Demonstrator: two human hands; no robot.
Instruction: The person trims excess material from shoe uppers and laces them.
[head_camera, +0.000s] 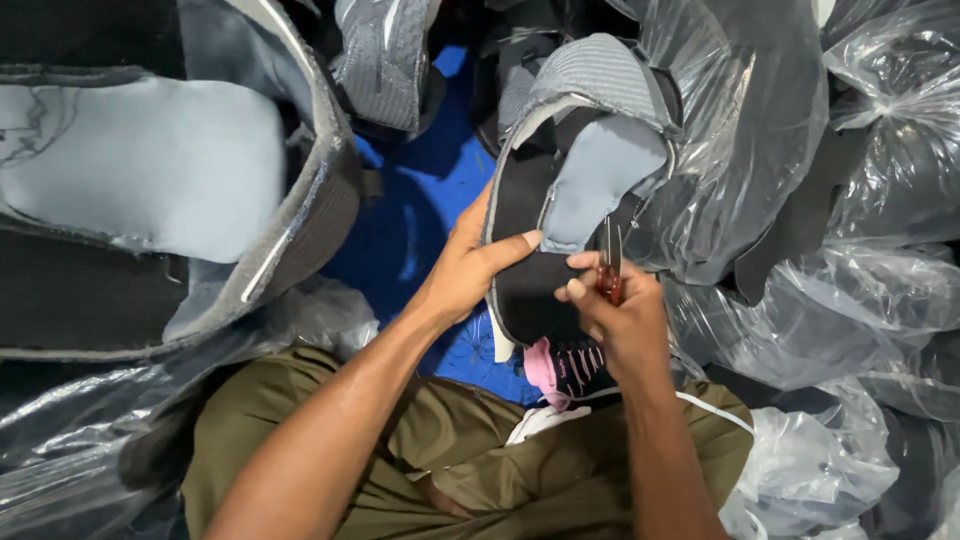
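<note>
Shoe upper: a black and grey shoe upper (560, 190) stands near the middle of the view, between the two hands, over the person's lap; its ribbed grey top arches above a pale grey lining flap, and its black part reaches down between the hands.
Big piece at left: a large grey and black padded piece (150, 180) with a pale grey inner face fills the upper left, well apart from both hands.
Plastic bags: clear bags (860, 200) holding dark pieces are heaped along the right side, just beside the shoe upper; more crumpled plastic (80, 430) lies at the lower left.
Blue sheet: a blue sheet (410, 220) shows under the heap, between the big piece and the shoe upper.
Trousers: olive trousers (480, 470) cover the lap along the bottom edge.
Left hand: the left hand (470, 265) grasps the left edge of the shoe upper, thumb laid across its black face.
Right hand: the right hand (615, 315) is closed around small snips, at the lower right edge of the shoe upper.
Pink and black piece: a small pink and black piece (565, 365) lies on the lap, just under the right hand.
Snips: red-handled snips (609, 262) with thin metal blades point upward, tips against the lining flap.
</note>
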